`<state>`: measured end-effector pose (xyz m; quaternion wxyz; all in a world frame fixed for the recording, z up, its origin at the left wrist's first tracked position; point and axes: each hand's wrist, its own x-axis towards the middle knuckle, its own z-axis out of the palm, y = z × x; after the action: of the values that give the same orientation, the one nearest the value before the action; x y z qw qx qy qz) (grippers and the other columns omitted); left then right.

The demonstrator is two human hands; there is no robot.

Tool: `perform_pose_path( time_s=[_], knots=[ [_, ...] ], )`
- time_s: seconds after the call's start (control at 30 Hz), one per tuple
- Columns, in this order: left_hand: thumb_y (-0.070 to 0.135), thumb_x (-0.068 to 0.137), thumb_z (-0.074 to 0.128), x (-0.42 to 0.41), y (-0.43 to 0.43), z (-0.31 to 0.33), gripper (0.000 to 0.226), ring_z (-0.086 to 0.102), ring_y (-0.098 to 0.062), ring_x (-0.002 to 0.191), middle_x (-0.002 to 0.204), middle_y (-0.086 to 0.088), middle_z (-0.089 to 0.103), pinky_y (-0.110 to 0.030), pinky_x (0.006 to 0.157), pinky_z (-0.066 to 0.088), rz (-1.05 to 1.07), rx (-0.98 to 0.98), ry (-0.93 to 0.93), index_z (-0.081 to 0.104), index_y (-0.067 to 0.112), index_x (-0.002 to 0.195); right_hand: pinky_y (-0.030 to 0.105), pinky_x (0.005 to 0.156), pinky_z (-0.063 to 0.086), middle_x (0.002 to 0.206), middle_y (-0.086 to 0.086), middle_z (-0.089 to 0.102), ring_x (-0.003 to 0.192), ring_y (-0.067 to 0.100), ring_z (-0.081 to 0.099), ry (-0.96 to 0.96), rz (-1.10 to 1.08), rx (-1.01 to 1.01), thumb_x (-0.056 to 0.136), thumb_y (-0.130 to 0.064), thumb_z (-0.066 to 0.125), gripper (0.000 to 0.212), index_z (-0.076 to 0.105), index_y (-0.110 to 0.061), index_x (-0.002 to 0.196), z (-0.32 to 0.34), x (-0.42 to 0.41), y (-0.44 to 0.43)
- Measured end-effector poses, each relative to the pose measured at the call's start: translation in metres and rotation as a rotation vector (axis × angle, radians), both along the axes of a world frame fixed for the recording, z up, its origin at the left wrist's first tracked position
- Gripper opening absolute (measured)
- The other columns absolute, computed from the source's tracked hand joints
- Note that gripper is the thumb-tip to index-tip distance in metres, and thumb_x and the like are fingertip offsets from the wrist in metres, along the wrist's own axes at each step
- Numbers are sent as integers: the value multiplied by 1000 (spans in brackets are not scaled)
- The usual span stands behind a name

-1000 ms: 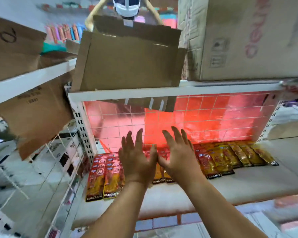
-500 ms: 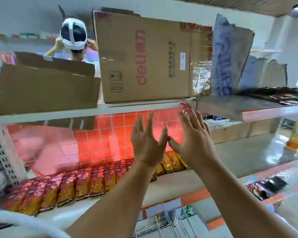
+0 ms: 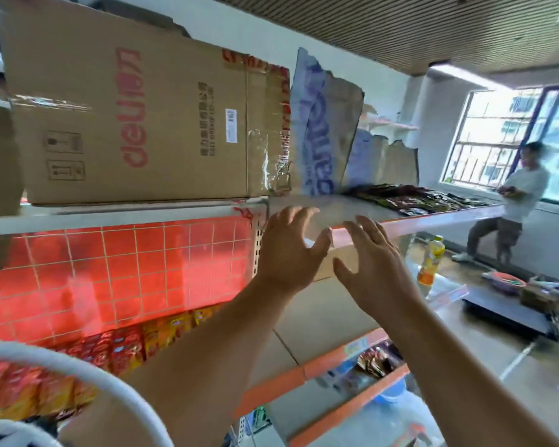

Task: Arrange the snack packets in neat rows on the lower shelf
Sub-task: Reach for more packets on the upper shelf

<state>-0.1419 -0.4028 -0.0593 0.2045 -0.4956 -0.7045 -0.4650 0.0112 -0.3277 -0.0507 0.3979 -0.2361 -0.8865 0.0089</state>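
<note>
Snack packets [image 3: 110, 353], red and yellow, are laid in a row along the far side of the lower shelf [image 3: 323, 317], at the left of the scene, against a red tiled back panel [image 3: 126, 269]; their print is blurred and cannot be read. The right part of that shelf is seen as bare board. The left hand [image 3: 288, 253] is raised above the packets, in front of the edge of the upper shelf [image 3: 110, 217], its fingers spread and lightly bent, and nothing is held in it. The right hand [image 3: 371, 269] is raised just beside it, apart from it, likewise spread, and nothing is held; whether either hand touches the shelf edge cannot be told. On the upper shelf a large cardboard box [image 3: 136, 124] with red lettering is stood, a piece of torn cardboard [image 3: 320, 133] with blue print is leaned at its right, and dark packets [image 3: 413, 198] are spread farther right. A bottle [image 3: 430, 262] with a yellow label is placed at the far right end of the lower shelf. A person [image 3: 517, 201] is seen standing by a barred window [image 3: 513, 133]. A white curved bar [image 3: 94, 375] is seen near, at the lower left.
</note>
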Motion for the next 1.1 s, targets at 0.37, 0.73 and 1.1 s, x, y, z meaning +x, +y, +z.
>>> perform_pose_path(
  time_s=[0.37,0.73,1.1],
  knots=[
    [42,99,53,-64,125,50,29,64,-17,98,116,5,71,-34,92,52,-274,-630,-180,72,33,119,40,93,52,120,4,70,106,28,65,-234,-59,-282,101,-36,53,23,67,-31,119,36,-60,157],
    [87,86,35,-112,250,64,77,8,-24,158,171,12,11,-54,124,15,-227,-1038,92,21,57,156,24,67,53,88,-14,70,77,8,66,-480,-35,-300,85,-38,73,10,67,-46,81,66,-107,304],
    [81,93,33,-114,319,70,71,18,-24,157,171,7,17,-51,125,17,-234,-1003,193,27,49,157,30,88,53,98,1,69,94,23,65,-550,-225,-282,98,-29,53,21,72,-21,100,81,-110,376]
  ],
)
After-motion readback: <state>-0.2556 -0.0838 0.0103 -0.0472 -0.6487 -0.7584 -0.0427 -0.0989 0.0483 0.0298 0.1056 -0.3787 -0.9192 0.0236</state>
